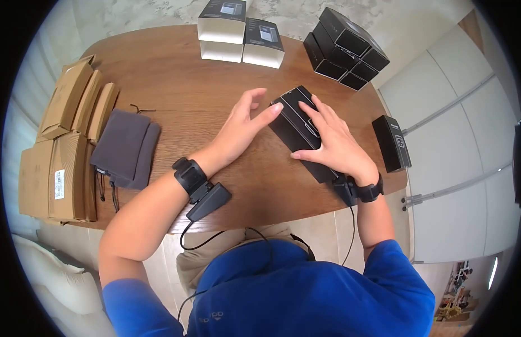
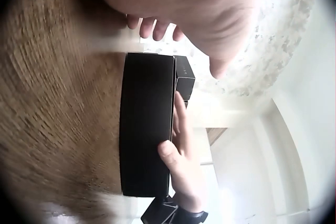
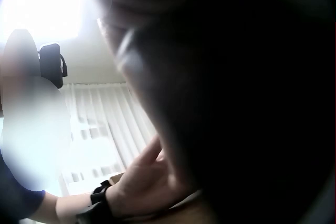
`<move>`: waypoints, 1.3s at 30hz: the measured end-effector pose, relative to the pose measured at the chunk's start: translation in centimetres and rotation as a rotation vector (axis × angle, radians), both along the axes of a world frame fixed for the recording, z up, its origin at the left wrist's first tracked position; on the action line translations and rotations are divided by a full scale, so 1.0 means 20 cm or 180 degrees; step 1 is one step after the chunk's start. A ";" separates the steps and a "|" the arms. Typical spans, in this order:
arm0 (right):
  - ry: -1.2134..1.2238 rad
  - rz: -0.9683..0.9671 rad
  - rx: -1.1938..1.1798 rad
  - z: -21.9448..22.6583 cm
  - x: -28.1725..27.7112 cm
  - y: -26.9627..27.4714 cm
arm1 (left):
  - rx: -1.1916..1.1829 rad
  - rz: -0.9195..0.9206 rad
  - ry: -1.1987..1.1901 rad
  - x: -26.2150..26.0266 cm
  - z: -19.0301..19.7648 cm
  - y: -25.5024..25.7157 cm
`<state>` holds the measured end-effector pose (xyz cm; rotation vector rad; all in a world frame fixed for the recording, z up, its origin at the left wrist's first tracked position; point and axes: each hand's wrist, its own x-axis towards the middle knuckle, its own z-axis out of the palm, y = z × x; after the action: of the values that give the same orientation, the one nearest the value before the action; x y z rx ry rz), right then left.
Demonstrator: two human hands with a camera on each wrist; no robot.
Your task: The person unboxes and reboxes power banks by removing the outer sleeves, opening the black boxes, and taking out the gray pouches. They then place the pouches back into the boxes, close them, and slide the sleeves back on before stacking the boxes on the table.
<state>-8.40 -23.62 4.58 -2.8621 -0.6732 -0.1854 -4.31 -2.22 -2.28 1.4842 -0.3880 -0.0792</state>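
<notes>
A black box (image 1: pixel 291 130) stands on the wooden table in front of the person, and its dark side panel (image 2: pixel 147 124) fills the middle of the left wrist view. On its top lies the right hand (image 1: pixel 340 143), fingers stretched over the surface and thumb at the left edge. The left hand (image 1: pixel 238 126) is beside the far left corner, its thumb tip overlapping the box there in the head view, its other fingers loosely bent and holding nothing. In the right wrist view a dark surface hides most of the scene, with the left hand (image 3: pixel 144 184) behind it.
Brown cardboard boxes (image 1: pixel 50 174) are stacked at the left, beside a grey drawstring pouch (image 1: pixel 123 146). White-and-black boxes (image 1: pixel 221 31) and a stack of black boxes (image 1: pixel 344 50) stand along the far edge. Another black box (image 1: pixel 391 145) is at the right edge.
</notes>
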 end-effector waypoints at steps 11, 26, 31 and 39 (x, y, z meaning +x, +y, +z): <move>0.0306 0.0866 0.0570 0.01 0.24 -0.01 | 0.0634 -0.0207 -0.0417 0.10 0.03 0.14; 0.0383 0.0760 0.2077 -0.07 0.29 -0.14 | 0.1068 -0.0228 -0.0746 0.06 0.06 0.11; 0.0232 0.1029 0.4188 -0.08 0.34 -0.21 | 0.0850 -0.0221 -0.0139 0.05 0.10 0.12; -0.0540 -0.0642 0.4968 -0.12 0.40 -0.26 | 0.1193 0.0113 -0.0636 0.08 0.11 0.16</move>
<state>-0.43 -28.85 2.22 -1.3837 -0.0789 -0.6314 -2.63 0.93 -0.13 1.8763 -0.5285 0.0271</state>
